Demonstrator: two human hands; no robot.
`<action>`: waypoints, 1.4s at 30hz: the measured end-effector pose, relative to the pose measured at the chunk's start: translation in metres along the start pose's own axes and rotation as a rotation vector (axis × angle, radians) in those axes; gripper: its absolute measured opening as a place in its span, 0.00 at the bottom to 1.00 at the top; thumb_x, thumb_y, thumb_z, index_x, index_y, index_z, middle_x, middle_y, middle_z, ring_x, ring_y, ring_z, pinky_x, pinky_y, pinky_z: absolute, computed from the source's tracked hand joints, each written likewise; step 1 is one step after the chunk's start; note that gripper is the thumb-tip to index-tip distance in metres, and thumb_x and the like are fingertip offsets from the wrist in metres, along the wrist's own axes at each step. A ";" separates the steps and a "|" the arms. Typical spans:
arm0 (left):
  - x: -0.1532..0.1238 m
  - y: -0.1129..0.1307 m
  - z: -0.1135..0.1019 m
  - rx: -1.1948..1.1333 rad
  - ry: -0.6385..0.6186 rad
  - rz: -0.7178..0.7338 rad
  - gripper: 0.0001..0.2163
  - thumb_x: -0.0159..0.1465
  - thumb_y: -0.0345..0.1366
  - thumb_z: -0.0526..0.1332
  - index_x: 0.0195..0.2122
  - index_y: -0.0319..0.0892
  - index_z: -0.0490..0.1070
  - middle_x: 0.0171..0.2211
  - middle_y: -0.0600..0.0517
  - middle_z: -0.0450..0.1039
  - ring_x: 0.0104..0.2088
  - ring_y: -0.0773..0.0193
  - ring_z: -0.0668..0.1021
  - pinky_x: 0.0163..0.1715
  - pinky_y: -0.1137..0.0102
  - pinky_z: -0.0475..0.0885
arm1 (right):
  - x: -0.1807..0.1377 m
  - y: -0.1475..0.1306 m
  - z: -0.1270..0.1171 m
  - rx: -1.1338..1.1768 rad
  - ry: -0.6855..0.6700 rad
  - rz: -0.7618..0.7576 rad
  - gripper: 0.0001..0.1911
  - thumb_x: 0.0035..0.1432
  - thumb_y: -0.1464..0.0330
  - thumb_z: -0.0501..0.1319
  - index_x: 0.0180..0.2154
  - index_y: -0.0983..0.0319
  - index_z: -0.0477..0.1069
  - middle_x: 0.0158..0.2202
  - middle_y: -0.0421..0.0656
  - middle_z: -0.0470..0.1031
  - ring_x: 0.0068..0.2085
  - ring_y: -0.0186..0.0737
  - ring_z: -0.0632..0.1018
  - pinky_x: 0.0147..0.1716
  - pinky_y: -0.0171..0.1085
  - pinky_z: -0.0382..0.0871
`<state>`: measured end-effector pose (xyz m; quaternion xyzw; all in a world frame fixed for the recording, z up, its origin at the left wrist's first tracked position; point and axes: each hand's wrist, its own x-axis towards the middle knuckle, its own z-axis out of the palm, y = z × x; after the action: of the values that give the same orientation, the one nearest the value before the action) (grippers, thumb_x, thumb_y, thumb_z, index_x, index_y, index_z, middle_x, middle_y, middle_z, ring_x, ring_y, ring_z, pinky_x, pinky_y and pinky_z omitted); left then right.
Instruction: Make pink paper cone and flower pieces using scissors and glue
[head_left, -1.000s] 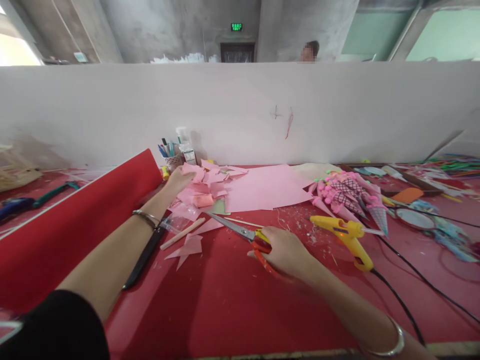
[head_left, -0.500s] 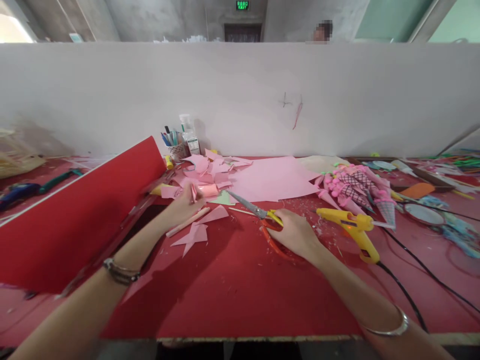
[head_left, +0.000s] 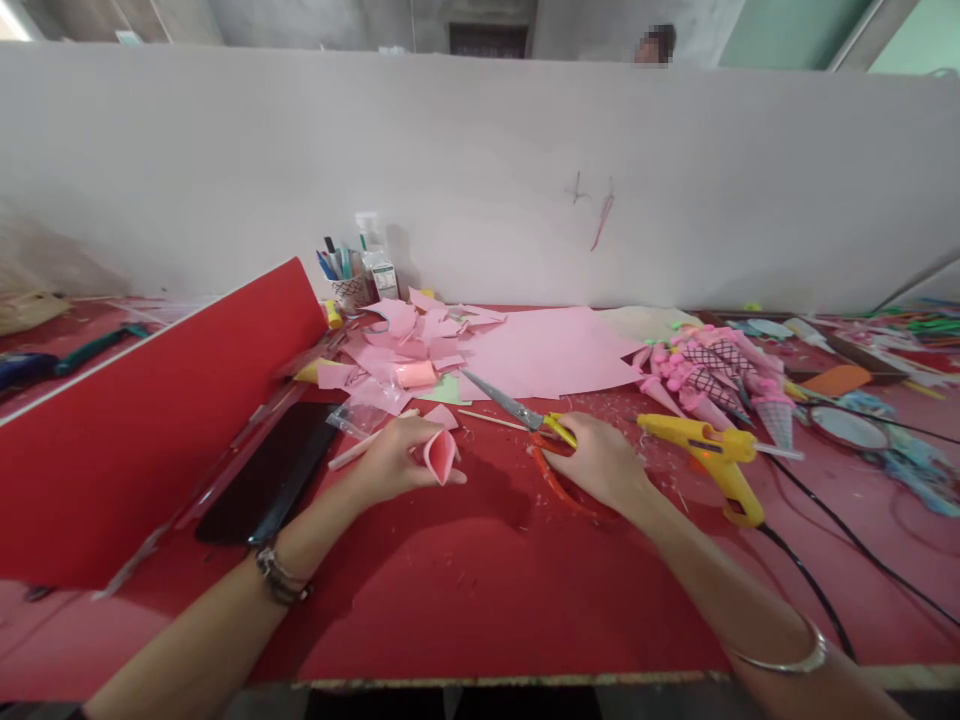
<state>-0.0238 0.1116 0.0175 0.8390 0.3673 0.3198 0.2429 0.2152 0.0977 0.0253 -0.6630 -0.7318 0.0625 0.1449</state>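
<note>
My left hand [head_left: 394, 462] is closed around a rolled pink paper cone [head_left: 439, 456], its open mouth facing me. In my right hand [head_left: 600, 460] is a pair of scissors [head_left: 514, 405] with orange and yellow handles; the blades look closed and point up and left. Pink paper scraps [head_left: 409, 335] are heaped beyond my left hand, beside a large pink sheet [head_left: 544, 350]. A small salmon-coloured roll [head_left: 416, 374] lies at the near edge of that heap. Under my left hand rests a pale stick [head_left: 349, 452], partly covered.
A yellow glue gun [head_left: 712, 455] with a black cord lies right of my right hand. Behind it are piled pink decorated cones [head_left: 712, 370]. On the left, a red board [head_left: 172, 430] leans over a black phone-like slab [head_left: 274, 480]. A pen cup [head_left: 349, 290] stands by the wall.
My left hand has come nearer and to the right, turning the pink paper so its cone mouth shows. The dark slab is now uncovered. My right hand keeps the scissors almost in place.
</note>
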 end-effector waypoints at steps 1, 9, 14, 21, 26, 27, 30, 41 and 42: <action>-0.001 0.000 0.000 0.021 -0.001 0.009 0.12 0.48 0.41 0.64 0.17 0.39 0.66 0.19 0.55 0.71 0.21 0.69 0.71 0.37 0.65 0.66 | 0.000 0.000 0.000 -0.009 -0.005 0.000 0.14 0.48 0.62 0.57 0.37 0.62 0.70 0.37 0.45 0.75 0.37 0.44 0.74 0.32 0.36 0.62; -0.002 0.003 0.003 0.163 0.060 -0.125 0.15 0.45 0.44 0.65 0.16 0.40 0.61 0.16 0.57 0.66 0.20 0.67 0.69 0.32 0.65 0.67 | 0.000 -0.003 0.002 -0.020 -0.049 0.007 0.16 0.48 0.63 0.58 0.39 0.63 0.70 0.38 0.45 0.74 0.40 0.44 0.74 0.34 0.36 0.62; -0.001 0.002 0.008 0.004 0.029 -0.332 0.13 0.50 0.43 0.60 0.23 0.41 0.59 0.22 0.55 0.68 0.16 0.69 0.69 0.18 0.73 0.64 | -0.001 -0.004 0.002 -0.011 -0.084 0.022 0.15 0.47 0.62 0.58 0.37 0.61 0.70 0.37 0.44 0.74 0.37 0.43 0.74 0.31 0.35 0.61; -0.005 0.001 0.006 -0.067 -0.120 -0.273 0.09 0.52 0.38 0.61 0.21 0.42 0.62 0.17 0.59 0.71 0.21 0.66 0.74 0.40 0.65 0.67 | -0.001 -0.005 0.002 0.018 -0.135 0.068 0.14 0.47 0.62 0.58 0.36 0.61 0.70 0.37 0.43 0.74 0.38 0.43 0.74 0.31 0.34 0.60; -0.004 -0.001 0.002 0.069 -0.129 -0.196 0.12 0.51 0.31 0.59 0.13 0.42 0.59 0.14 0.61 0.68 0.24 0.65 0.74 0.49 0.63 0.58 | 0.001 -0.007 0.000 0.028 -0.151 0.103 0.15 0.47 0.61 0.57 0.37 0.61 0.69 0.37 0.43 0.74 0.38 0.44 0.74 0.31 0.35 0.61; -0.004 -0.001 0.002 0.069 -0.141 -0.201 0.12 0.51 0.29 0.58 0.13 0.41 0.58 0.14 0.61 0.67 0.24 0.66 0.74 0.46 0.65 0.60 | 0.001 -0.006 0.001 0.033 -0.149 0.103 0.15 0.48 0.61 0.57 0.37 0.60 0.69 0.37 0.43 0.74 0.38 0.44 0.74 0.31 0.35 0.61; -0.003 0.002 0.003 0.018 -0.196 -0.275 0.10 0.49 0.24 0.54 0.14 0.41 0.57 0.14 0.60 0.63 0.20 0.69 0.70 0.31 0.74 0.64 | 0.002 -0.006 0.002 0.035 -0.145 0.101 0.15 0.47 0.61 0.57 0.37 0.61 0.70 0.37 0.44 0.74 0.38 0.43 0.74 0.32 0.35 0.61; -0.005 -0.005 0.005 -0.014 -0.259 -0.291 0.10 0.49 0.29 0.53 0.14 0.41 0.52 0.15 0.58 0.59 0.19 0.71 0.64 0.18 0.77 0.52 | 0.036 -0.028 -0.027 0.007 0.026 0.079 0.15 0.50 0.62 0.56 0.39 0.62 0.69 0.40 0.46 0.74 0.40 0.42 0.74 0.35 0.35 0.63; -0.006 -0.006 0.004 0.003 -0.260 -0.266 0.10 0.50 0.29 0.53 0.14 0.40 0.53 0.15 0.58 0.60 0.19 0.70 0.64 0.19 0.77 0.52 | 0.041 -0.030 -0.028 0.003 0.025 0.062 0.14 0.50 0.62 0.56 0.38 0.62 0.69 0.39 0.46 0.74 0.40 0.42 0.74 0.34 0.35 0.63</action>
<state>-0.0268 0.1100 0.0083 0.8175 0.4410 0.1732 0.3275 0.1919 0.1319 0.0659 -0.6857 -0.7091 0.0595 0.1531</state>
